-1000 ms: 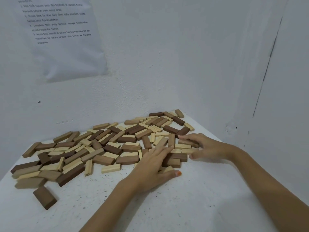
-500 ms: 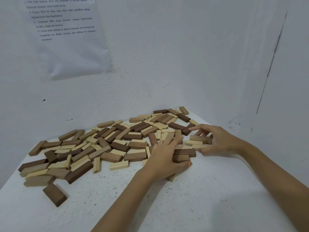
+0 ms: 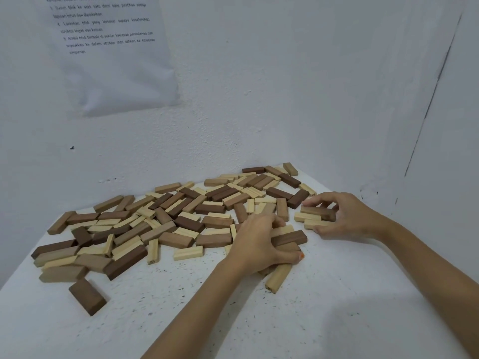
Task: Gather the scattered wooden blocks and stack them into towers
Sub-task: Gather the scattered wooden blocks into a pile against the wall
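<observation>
Wooden blocks point(image 3: 166, 224) in pale, tan and dark brown are lying flat, scattered across the far half of the table point(image 3: 337, 294). The left hand point(image 3: 259, 242) is curling over a brown cluster point(image 3: 289, 237) near the middle, gripping it and hiding the pieces under its palm. A tan block point(image 3: 278, 277) is poking out on the near side. The right hand point(image 3: 347, 216) is arching over a small group point(image 3: 317, 216) further right, with thumb and fingers pinching it. Both forearms are running out of frame. The tabletop is showing white with dark specks, and white walls point(image 3: 285, 99) are meeting in a corner behind it. A printed sheet point(image 3: 116, 60), cut off at the top, is hanging on the left wall, its lines too blurred to read. One pale stick point(image 3: 153, 251) is showing "S1" on its end.
</observation>
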